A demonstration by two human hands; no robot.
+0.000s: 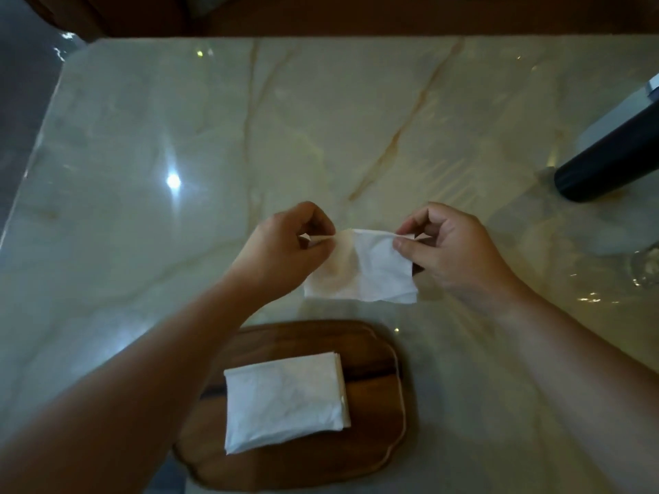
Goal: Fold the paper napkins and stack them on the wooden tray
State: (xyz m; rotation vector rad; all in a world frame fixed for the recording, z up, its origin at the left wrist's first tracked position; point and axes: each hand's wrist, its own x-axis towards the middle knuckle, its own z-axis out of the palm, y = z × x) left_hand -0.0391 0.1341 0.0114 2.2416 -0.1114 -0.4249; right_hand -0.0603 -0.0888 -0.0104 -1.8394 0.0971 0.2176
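Hands: left, right pinch napkin corners; fingertips hidden.

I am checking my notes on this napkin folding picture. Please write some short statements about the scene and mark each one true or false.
1. Both hands, left and right, pinch the top corners of one thin white paper napkin. True.
2. The brown oval wooden tray carries nothing. False: a folded white napkin stack lies on it.
3. The held napkin rests flat on the tray. False: it hangs above the pale veined marble table, beyond the tray.
4. A dark cylindrical object is at the table's right side. True.
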